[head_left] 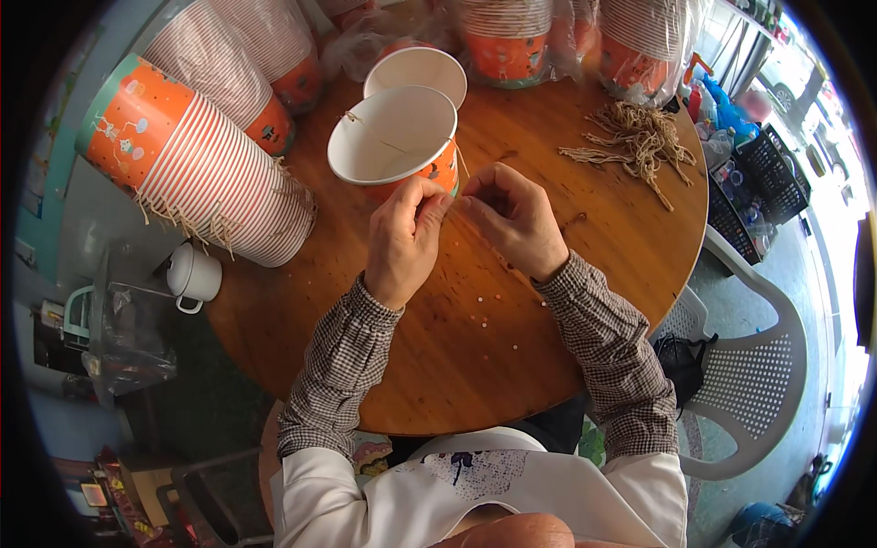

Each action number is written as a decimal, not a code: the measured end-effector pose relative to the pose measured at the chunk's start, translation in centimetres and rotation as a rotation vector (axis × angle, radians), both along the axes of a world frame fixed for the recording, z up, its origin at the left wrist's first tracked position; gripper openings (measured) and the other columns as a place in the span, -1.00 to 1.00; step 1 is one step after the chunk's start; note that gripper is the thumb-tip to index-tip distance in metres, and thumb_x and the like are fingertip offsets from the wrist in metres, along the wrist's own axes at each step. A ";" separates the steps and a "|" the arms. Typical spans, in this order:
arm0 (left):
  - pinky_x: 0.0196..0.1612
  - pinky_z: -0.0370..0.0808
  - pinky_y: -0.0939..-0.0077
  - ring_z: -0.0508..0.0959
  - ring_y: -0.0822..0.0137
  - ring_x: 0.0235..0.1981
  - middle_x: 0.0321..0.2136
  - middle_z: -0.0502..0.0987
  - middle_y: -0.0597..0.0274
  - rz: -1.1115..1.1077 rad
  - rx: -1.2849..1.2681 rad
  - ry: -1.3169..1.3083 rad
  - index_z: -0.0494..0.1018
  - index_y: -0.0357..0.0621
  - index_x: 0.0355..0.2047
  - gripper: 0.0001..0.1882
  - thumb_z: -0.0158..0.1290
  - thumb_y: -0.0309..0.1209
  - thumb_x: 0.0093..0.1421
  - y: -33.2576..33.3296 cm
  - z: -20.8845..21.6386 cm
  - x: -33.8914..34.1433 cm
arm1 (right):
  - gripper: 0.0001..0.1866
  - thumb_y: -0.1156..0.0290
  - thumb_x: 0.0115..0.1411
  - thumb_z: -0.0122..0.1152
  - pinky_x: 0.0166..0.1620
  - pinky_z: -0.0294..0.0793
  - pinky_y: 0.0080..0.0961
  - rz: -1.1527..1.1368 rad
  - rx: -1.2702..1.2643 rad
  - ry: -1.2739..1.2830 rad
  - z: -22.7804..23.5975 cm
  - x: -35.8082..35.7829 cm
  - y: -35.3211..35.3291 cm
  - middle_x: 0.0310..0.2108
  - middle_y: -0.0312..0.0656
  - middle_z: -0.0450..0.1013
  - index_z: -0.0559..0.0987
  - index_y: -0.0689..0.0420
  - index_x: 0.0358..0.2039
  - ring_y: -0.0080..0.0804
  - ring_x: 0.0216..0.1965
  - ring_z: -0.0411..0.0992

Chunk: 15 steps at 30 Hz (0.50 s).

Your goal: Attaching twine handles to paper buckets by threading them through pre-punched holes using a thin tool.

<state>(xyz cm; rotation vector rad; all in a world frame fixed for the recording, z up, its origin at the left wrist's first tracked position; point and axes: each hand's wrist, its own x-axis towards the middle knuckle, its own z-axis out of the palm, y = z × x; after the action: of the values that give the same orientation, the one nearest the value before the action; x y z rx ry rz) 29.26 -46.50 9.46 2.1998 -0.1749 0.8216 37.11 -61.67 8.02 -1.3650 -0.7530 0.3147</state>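
A white-lined paper bucket (388,137) with an orange and green outside stands before me, tilted a little my way. One strand of twine pokes through its left wall; another twine strand (462,161) hangs from its right side down to my right fingers. My left hand (404,239) is closed at the bucket's lower front, thumb and forefinger pinched; what they hold is too small to make out. Close beside it, my right hand (517,222) is closed too, its fingertips pinching at the twine. The fingertips of both hands almost meet.
Behind stands another open bucket (425,71). A tall nested stack (215,160) with twine loops leans at left, near a white enamel mug (194,276). Bagged stacks (507,41) line the back. Loose twine (644,142) lies right; white paper dots (484,324) lie in front. A plastic chair (754,374) stands right.
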 end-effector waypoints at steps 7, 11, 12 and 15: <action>-0.38 0.45 0.51 0.46 0.37 -0.48 -0.45 0.47 0.19 0.013 0.024 -0.006 0.37 -0.28 -0.32 -0.96 0.01 -0.60 0.26 -0.3 -1.3 0.7 | -0.91 0.53 0.18 0.21 -0.40 0.37 -0.70 -0.126 -0.126 -0.218 -0.1 0.3 -0.2 -0.50 -0.37 0.42 0.51 0.24 -0.32 -0.75 -0.49 0.32; -0.35 0.47 0.45 0.50 0.26 -0.40 -0.39 0.47 0.13 0.059 0.222 -0.136 0.37 -0.27 -0.32 -0.95 0.01 -0.63 0.24 -0.2 -1.8 1.1 | -0.91 0.51 0.18 0.21 -0.42 0.36 -0.69 -0.113 -0.133 -0.197 -0.1 0.7 -0.4 -0.51 -0.36 0.42 0.51 0.25 -0.34 -0.74 -0.52 0.31; -0.32 0.48 0.41 0.50 0.20 -0.35 -0.36 0.48 0.12 0.077 0.312 -0.154 0.37 -0.26 -0.30 -0.93 0.02 -0.63 0.22 -0.1 -1.9 1.2 | -0.89 0.49 0.16 0.21 -0.38 0.42 -0.62 -0.100 -0.147 -0.163 -0.1 0.9 -0.5 -0.50 -0.27 0.48 0.51 0.27 -0.34 -0.64 -0.48 0.39; -0.23 0.47 0.33 0.50 0.12 -0.27 -0.29 0.50 0.11 0.122 0.448 -0.227 0.39 -0.25 -0.23 -0.86 0.05 -0.60 0.19 0.2 -1.1 1.4 | -0.86 0.48 0.15 0.20 -0.34 0.46 -0.54 -0.147 -0.112 -0.117 -1.3 2.0 -0.1 -0.50 -0.20 0.51 0.51 0.29 -0.34 -0.53 -0.45 0.47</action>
<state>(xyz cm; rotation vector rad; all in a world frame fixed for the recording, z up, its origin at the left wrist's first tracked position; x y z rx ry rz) 30.69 -46.34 8.40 2.5447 -0.3696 1.1943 39.11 -61.75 6.70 -1.5463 -0.7361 0.1637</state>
